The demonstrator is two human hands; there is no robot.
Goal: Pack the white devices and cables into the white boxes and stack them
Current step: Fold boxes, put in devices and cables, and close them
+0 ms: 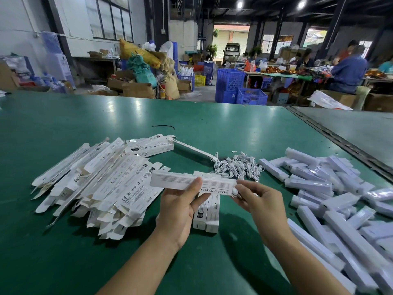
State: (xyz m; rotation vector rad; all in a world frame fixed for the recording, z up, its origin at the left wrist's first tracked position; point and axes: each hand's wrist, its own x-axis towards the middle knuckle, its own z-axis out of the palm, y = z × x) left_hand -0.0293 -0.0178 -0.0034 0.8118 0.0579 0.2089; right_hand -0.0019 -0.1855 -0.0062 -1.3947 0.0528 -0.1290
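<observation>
With left hand (180, 201): grips box (187, 180) at mid-length, thumb on the near face, fingers curled under. Holds it level above table (63, 124), toward the near edge, right over two shut boxes (207, 216) lying side by side.

With right hand (253, 196): pinches a coiled cable (234, 191) at the box's right end. Reads as feeding the cable in at that end. Cannot confirm a device inside.

Failure modes from here, by judgement:
- Snagging the cable on the end flap or bunching it at the mouth, through a loose coil or too little room inside. Means a bulged end, no flush close, a poor stack later.
- Bowing or creasing the box: thin card, gripped only at the middle, pushed from one end. Better to push straight along its length.
- Pushing contents out at the left end, given an untucked flap there. Cannot tell the state of that flap.
- Losing the coil on a slack pinch, then fumbling over the cable heap (236, 167) just beyond, near table centre. Looks tangled; picking one likely drags others.
- Knocking the shut boxes askew while setting this one down. Only two there, side by side, nothing stacked on them yet.
- Disturbing the devices (329, 199) on the next reach: loose pile along the right side, down to the near right corner. Cannot see the table edge there, so no call on fall risk.
- Flat boxes (102, 179) fanned out on the left side, overlapping; easy to lift two at once.
</observation>
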